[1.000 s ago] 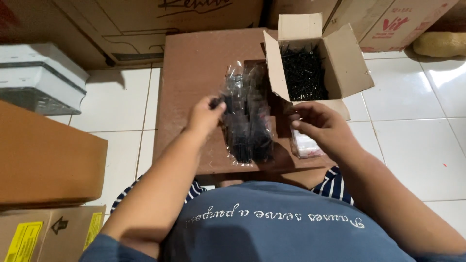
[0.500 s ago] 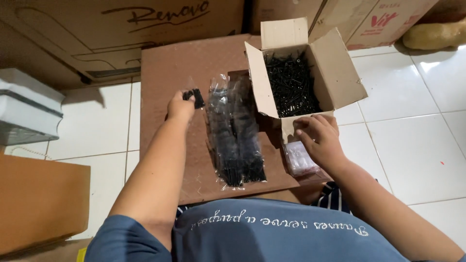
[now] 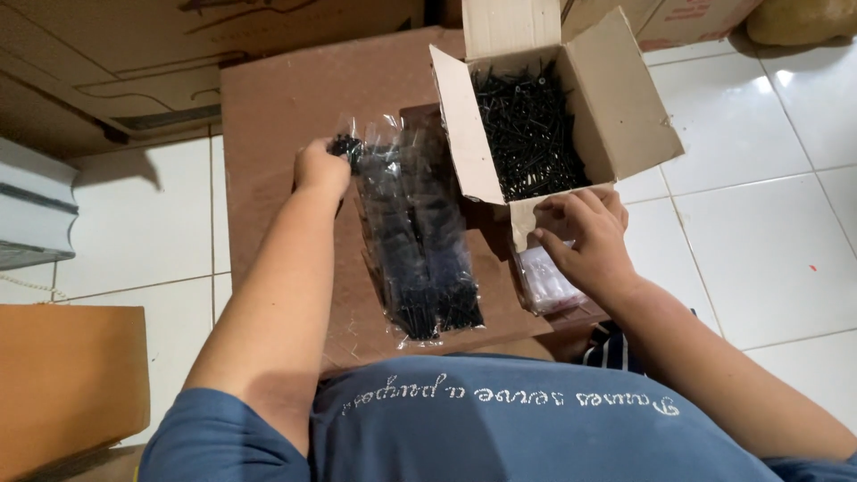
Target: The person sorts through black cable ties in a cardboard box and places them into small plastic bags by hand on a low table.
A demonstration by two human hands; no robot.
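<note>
My left hand [image 3: 321, 168] is closed around a small bunch of black screws [image 3: 345, 145], held at the top left of a row of clear plastic bags filled with black screws [image 3: 420, 241]. The bags lie on a brown board [image 3: 277, 116]. My right hand [image 3: 589, 236] rests with fingers spread on a stack of empty clear bags [image 3: 544, 286], just under the front flap of an open cardboard box [image 3: 625, 98]. That box holds many loose black screws [image 3: 528, 134].
Large cardboard boxes [image 3: 178, 45] stand behind the board. A brown box [image 3: 62, 375] sits at the lower left, and a white object [image 3: 36, 214] at the left edge. White floor tiles [image 3: 768, 223] spread to the right.
The view has shifted, so the board and box sit slightly higher and more to the right. My left hand stays by the bags' top end with the screws; my right hand stays on the empty bags.
</note>
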